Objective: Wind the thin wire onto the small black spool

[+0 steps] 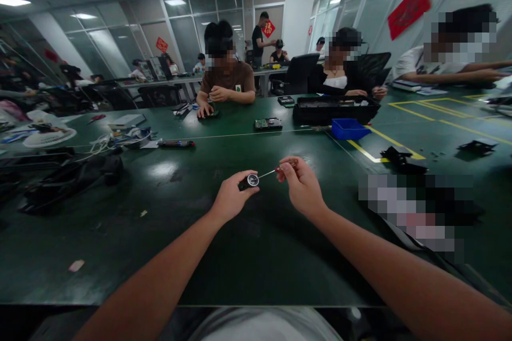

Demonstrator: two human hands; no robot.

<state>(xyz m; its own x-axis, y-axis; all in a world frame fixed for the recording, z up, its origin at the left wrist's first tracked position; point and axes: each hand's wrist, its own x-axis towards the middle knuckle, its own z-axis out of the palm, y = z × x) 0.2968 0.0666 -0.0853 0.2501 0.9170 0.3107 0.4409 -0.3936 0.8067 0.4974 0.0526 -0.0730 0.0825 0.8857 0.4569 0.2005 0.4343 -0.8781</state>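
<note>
Left hand point(231, 198) pinching small round part point(252, 180), right hand point(301, 184) — fingers closed — gripping thin screwdriver point(276, 170), green table point(160, 234)

We see a small round part point(252, 180) with a shiny metal ring and a dull black plastic body, and the thin shaft of the screwdriver point(267, 173) glints like bare polished metal; its handle looks like translucent reddish plastic. The table point(248, 256) has a smooth dark green mat with a soft sheen that mirrors the ceiling lights. The blue bin point(347, 128) looks like glossy moulded plastic, the long black tray point(334, 109) like matt plastic. The yellow floor-style tape point(394, 142) on the mat looks smooth and slightly glossy. The black bag point(72, 176) at the left looks like matt woven cloth.
</note>
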